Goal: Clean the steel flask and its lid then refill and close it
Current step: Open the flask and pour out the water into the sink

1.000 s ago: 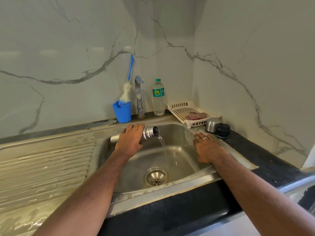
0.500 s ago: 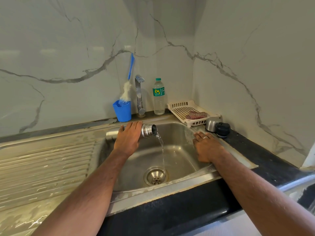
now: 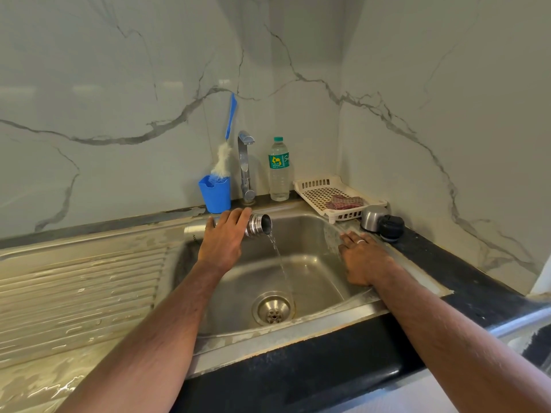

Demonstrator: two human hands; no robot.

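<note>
**Steel flask: emptying over sink**

Steel flask (image 3: 258,225): lying on its side above the sink basin (image 3: 313,263), mouth pointing right, a thin stream of water (image 3: 278,257) running down toward the drain (image 3: 273,308). Left hand (image 3: 223,236) is gripping the flask body from above. Right hand (image 3: 362,257) is resting flat, fingers straight, on the sink's right rim. Lid (image 3: 383,223): lying on the counter beside the white basket (image 3: 316,186), which is holding a folded cloth (image 3: 344,202). Blue cup (image 3: 215,193) is holding a bottle brush (image 3: 223,162). Plastic bottle (image 3: 279,171) is standing capped beside the tap (image 3: 245,168), holding clear liquid.
</note>
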